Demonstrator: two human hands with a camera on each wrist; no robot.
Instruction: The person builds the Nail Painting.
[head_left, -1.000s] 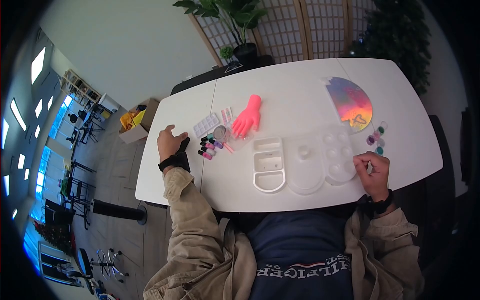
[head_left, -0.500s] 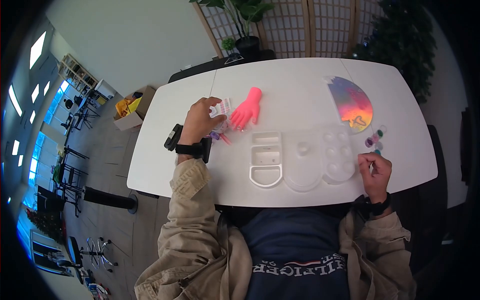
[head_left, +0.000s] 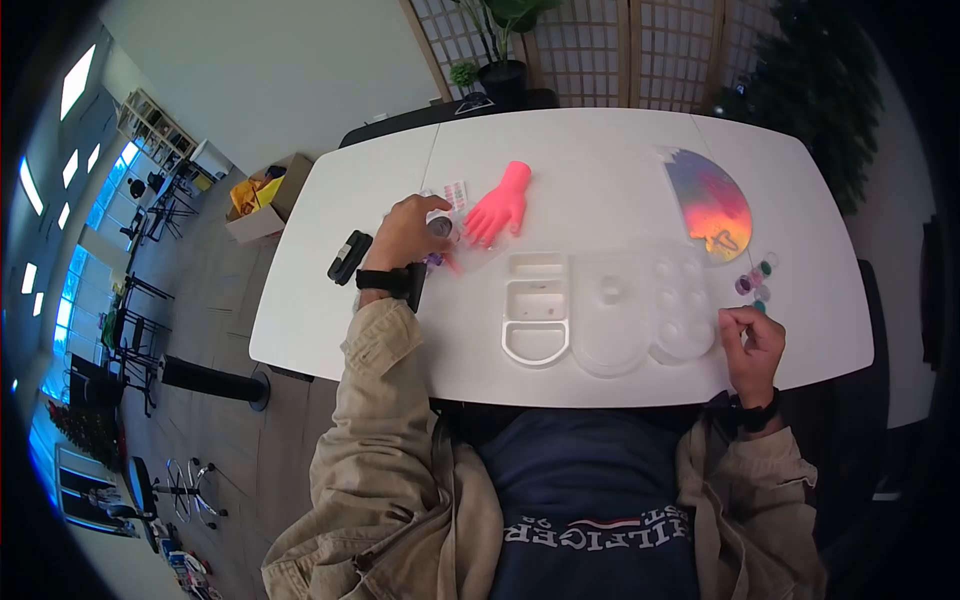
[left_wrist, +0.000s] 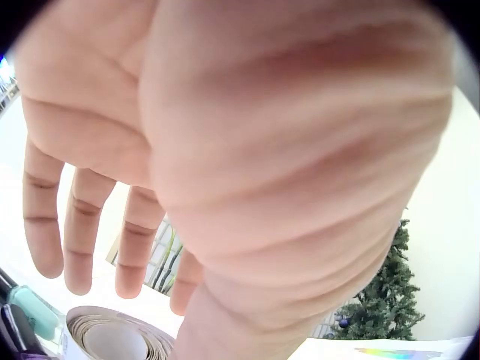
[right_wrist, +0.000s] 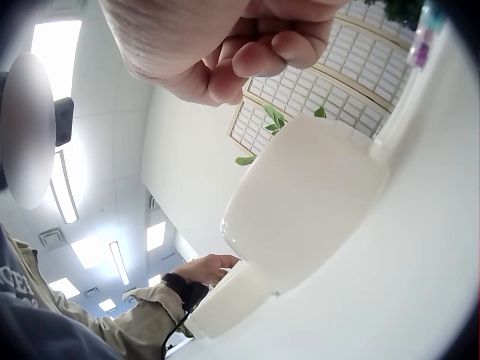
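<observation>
the left hand [head_left: 400,238] is over the left part of the white table [head_left: 600,150]. its fingers are stretched out straight and spread apart, pointing down. the round roll [head_left: 440,227] is on the table, right by the thumb and fingers. i cannot tell if they touch it. in the left wrist view, the roll is wound in many thin layers. a teal nail polish bottle [left_wrist: 35,311] and a dark bottle [left_wrist: 16,330] are just beside it. a pink fake hand [head_left: 497,207] lies near the roll, and a small sticker sheet [head_left: 456,194] lies behind the roll. a black case [head_left: 350,257] is to the left of the left hand.

the right hand [head_left: 753,350] is near the front edge. its fingers are loosely curled, and i see nothing in them. just beside it is a see-through piece with round cups [head_left: 683,305]. the white tray with three parts [head_left: 536,298] is in the middle. small colored pots [head_left: 755,276] and a shiny rainbow mat [head_left: 712,202] are behind the right hand.
</observation>
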